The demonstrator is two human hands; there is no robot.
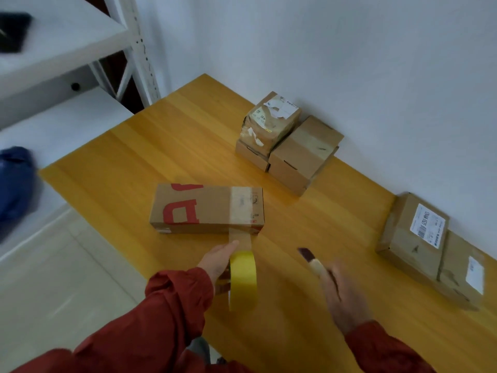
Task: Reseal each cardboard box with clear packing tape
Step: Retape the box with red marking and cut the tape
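Note:
A long cardboard box with red lettering lies on the wooden table. A band of clear tape crosses its right end and runs down the near side to a yellow tape roll. My left hand grips that roll just in front of the box. To the right, my right hand holds a blurred utility knife with its dark tip pointing toward the box, well clear of the tape strip.
Three stacked boxes stand at the back by the wall. Two more boxes with white labels sit at the right along the wall. A white metal shelf unit with a dark blue bag stands left of the table.

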